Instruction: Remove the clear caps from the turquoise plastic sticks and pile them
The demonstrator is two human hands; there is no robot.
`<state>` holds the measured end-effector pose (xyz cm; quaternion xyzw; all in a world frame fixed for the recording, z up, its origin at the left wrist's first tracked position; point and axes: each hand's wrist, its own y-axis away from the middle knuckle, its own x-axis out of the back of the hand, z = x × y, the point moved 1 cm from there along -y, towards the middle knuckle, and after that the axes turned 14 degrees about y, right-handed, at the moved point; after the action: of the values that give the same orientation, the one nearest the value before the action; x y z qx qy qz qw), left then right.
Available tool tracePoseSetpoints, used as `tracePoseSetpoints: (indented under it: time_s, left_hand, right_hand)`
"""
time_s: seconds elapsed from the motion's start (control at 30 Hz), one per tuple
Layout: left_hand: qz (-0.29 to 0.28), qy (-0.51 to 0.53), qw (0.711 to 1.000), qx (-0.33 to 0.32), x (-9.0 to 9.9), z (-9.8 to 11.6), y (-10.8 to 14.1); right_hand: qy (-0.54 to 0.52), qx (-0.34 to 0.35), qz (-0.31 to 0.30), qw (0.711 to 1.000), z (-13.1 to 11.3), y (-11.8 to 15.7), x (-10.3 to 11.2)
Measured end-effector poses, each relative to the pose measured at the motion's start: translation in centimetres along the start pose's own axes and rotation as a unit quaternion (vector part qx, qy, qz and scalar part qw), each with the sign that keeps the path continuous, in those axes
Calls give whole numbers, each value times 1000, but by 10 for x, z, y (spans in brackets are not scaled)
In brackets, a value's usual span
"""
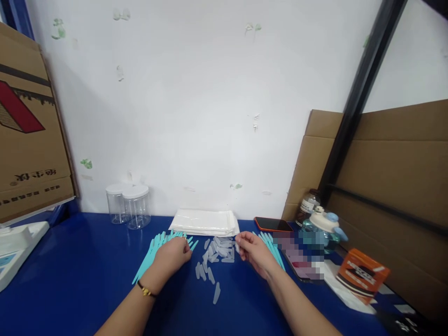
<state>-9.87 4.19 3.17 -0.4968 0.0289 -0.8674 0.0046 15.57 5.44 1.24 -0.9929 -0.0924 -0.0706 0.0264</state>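
My left hand (pixel 173 254) is closed over the right part of a fanned pile of turquoise sticks (pixel 150 257); a turquoise tip sticks out by its fingertips. My right hand (pixel 254 252) pinches a small translucent piece (pixel 238 246) between thumb and fingers. Between the hands lies a loose heap of frosted translucent pieces (pixel 219 249), with a single piece (pixel 217 293) lying nearer the front. More turquoise sticks (pixel 275 249) lie just right of my right hand, partly hidden behind it.
White flat packets (pixel 205 222) lie by the wall. Two clear jars (pixel 137 210) stand back left, a white device (pixel 21 247) far left. At right are an orange-edged phone (pixel 273 224), a second phone (pixel 297 259), a teal kettle (pixel 320 231), a brown bottle (pixel 308 206) and an orange box (pixel 362 276).
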Motion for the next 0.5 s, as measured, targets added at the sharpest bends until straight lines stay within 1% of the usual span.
tracePoseSetpoints:
  time_s: [0.07,0.1,0.13,0.2,0.27,0.3,0.33,0.5]
  left_hand:
    - [14,80,996,-39,3,6,1]
    - [10,138,989,-61,4,11,3]
    - [-7,204,976,-80,4,15,4]
    - [-71,331,936,-99,2,25,9]
    - [-128,406,900,-94,-2,34,14]
    - [-142,421,892,-88,-3,37,16]
    - [-148,425,889,-82,-4,40,18]
    - [-141,408,899,-75,-1,45,23]
  right_hand:
    - [-68,-3,0,998,-8,0,-7]
    - [-88,-2,2,996,-13,-1,-11]
    - [-101,1,5,995,-18,-1,-15]
    - [-116,15,14,993,-26,-2,-23]
    - [-119,35,25,992,-31,-3,-30]
    - [-116,46,28,992,-32,-3,-33]
    - [-112,56,28,992,-31,-3,-36]
    - [-90,74,19,993,-24,-1,-39]
